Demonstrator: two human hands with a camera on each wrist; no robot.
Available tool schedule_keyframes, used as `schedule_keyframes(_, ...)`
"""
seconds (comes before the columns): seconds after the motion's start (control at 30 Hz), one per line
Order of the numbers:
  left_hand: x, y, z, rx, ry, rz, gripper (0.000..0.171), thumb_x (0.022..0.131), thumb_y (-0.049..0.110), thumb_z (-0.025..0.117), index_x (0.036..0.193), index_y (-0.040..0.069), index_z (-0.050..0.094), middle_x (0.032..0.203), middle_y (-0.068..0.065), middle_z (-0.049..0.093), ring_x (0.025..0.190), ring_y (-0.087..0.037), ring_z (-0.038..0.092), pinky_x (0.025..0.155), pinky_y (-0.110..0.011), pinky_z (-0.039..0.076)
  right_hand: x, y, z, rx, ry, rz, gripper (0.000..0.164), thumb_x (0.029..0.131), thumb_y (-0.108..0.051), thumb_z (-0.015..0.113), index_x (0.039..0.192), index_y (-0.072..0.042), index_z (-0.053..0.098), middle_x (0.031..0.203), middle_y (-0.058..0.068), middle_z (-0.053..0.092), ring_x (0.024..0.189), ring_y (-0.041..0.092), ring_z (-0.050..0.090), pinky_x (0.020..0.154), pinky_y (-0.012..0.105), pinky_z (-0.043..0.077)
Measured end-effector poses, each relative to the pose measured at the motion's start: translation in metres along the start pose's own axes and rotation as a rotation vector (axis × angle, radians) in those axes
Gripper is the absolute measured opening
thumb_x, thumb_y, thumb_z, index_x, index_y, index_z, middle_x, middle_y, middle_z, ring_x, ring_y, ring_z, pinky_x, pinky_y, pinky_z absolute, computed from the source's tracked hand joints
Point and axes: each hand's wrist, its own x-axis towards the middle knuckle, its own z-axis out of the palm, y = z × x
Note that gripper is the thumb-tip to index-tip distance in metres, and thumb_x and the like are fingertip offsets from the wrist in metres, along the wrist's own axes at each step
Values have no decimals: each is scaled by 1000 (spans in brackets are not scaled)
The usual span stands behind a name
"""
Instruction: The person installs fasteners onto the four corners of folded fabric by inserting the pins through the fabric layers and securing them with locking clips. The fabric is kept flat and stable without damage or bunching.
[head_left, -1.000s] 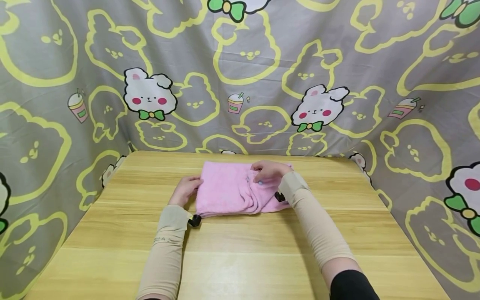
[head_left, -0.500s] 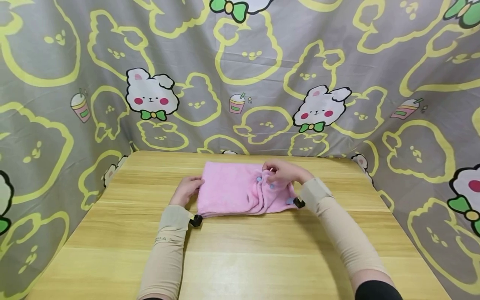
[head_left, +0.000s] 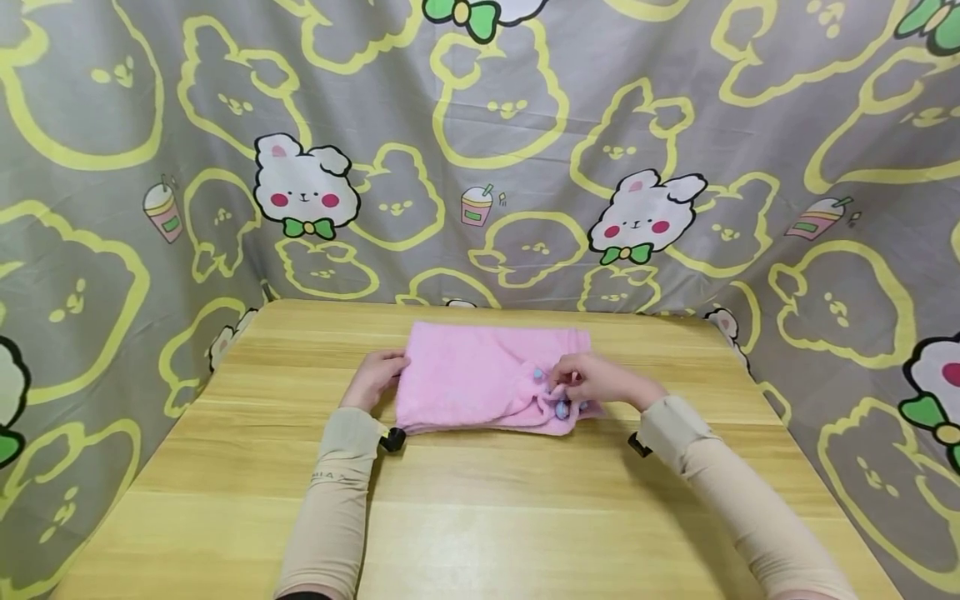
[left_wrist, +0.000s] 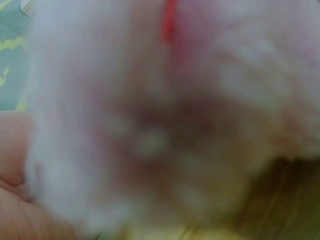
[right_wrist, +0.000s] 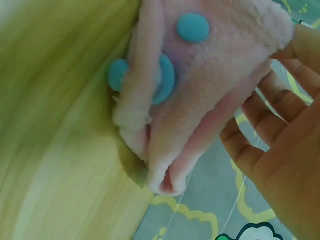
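Observation:
A folded pink fleece cloth (head_left: pixel 465 367) lies flat on the table, with its right front part gathered up. Blue round buttons (right_wrist: pixel 193 27) show on that gathered part. My right hand (head_left: pixel 603 377) pinches a raised fold there between thumb and fingers; in the right wrist view the fingertips go behind the fleece. At the left edge, my left hand (head_left: pixel 372 377) holds the cloth's side with curved fingers. The left wrist view is mostly filled by blurred fleece (left_wrist: pixel 100 125), with part of the hand (left_wrist: pixel 15 165) behind it and a small red strip (left_wrist: pixel 170 20) above.
Under everything is a wood-grain table (head_left: pixel 480 517). A grey curtain (head_left: pixel 405 100) printed with yellow outlines and white rabbits stands along its back and sides. Small black wrist cameras (head_left: pixel 392 439) sit at both cuffs.
My right hand has moved right and toward me, drawing the gathered fold with it. The cloth's back right part now lies flatter. My left hand has stayed in place.

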Motion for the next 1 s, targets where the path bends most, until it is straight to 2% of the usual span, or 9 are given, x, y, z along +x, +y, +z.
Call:
schedule_keyframes(0.13,0,0,-1,1,8,3,48,99,14,52,141,-7,44,144,-24,48,123,-27,53,108,-41,44,-3,-3,4,5,-9,22,21,80,3,62,93,-12,69,93,0,64,80,11,52,68,21,46)
schedule_keyframes(0.3,0,-1,-1,0,14,-11,47,99,14,53,140,-6,45,144,-24,49,122,-26,54,108,-40,45,-5,-2,1,7,3,-38,20,76,7,59,86,-8,67,86,4,63,76,13,53,67,23,47)
schedule_keyframes(0.4,0,-2,0,-10,14,-9,47,99,13,53,140,-7,45,143,-24,49,122,-27,54,108,-41,45,-10,-1,-3,-1,-16,-45,20,74,10,59,79,-9,66,81,3,62,73,11,53,66,23,48)
schedule_keyframes(0.6,0,-1,2,-32,4,9,47,99,11,52,140,-8,44,145,-25,47,128,-30,50,110,-43,42,-32,-3,-8,-58,-101,36,25,70,11,59,73,-14,66,76,-4,61,70,6,51,64,24,46)
schedule_keyframes(0.7,0,0,4,-31,0,14,47,99,11,52,140,-9,43,145,-26,46,130,-33,49,111,-44,42,-43,-2,-8,-130,-118,61,26,70,10,61,74,-15,68,77,-7,64,76,8,55,73,32,50)
schedule_keyframes(0.8,-1,1,4,-26,-6,13,47,99,12,52,141,-9,42,145,-26,45,131,-33,49,111,-44,42,-48,-2,-9,-146,-159,88,23,71,7,64,78,-14,71,84,-5,69,84,11,61,82,39,53)
schedule_keyframes(0.9,-1,0,3,-27,-1,7,47,99,12,52,141,-8,43,146,-25,46,130,-32,49,111,-43,42,-43,-5,-16,-73,-237,136,17,74,4,64,82,-9,71,89,0,71,87,11,62,82,34,54)
schedule_keyframes(1.0,-1,-1,2,-22,2,10,47,99,12,51,141,-8,42,145,-25,46,128,-30,50,110,-43,42,-30,-11,-26,-25,-254,177,7,80,-1,63,80,-7,67,80,1,67,76,8,56,71,24,49)
